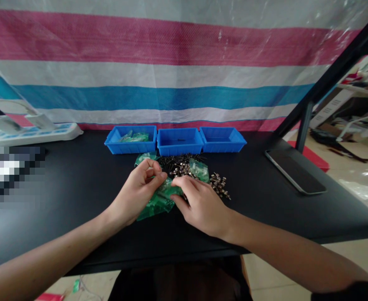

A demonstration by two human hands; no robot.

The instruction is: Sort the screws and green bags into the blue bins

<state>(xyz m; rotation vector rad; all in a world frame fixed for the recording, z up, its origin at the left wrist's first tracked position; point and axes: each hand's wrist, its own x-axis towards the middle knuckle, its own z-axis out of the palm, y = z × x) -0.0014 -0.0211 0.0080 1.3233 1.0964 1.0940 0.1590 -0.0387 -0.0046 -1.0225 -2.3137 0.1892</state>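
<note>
Head view: where is there room?
— The tabletop (67,188) stretches beyond the left hand (136,190) and right hand (204,205); blue trays (180,149) line its far side.
— And the fingers (185,185)?
— Left ones pinch narrowly, right ones part slightly; whether either grips, I cannot tell. A green plastic packet (157,204) lies between and below them, long axis slanting from near left to far right.

Bags (154,207): thin green see-through plastic, crinkled, glossy. Fasteners (220,184): bright metal, shiny. Pins (168,160): dark, metal-looking. Bins (180,149): blue plastic, smooth, slight sheen. Table (86,184): black, smooth, near matt. Phone (296,171): dark glassy face, glossy. Power strip (69,133): hard white plastic, smooth. Sheet (171,42): striped woven-look plastic, creased, glossy in patches. Floor (274,271): pale tile, smooth.
</note>
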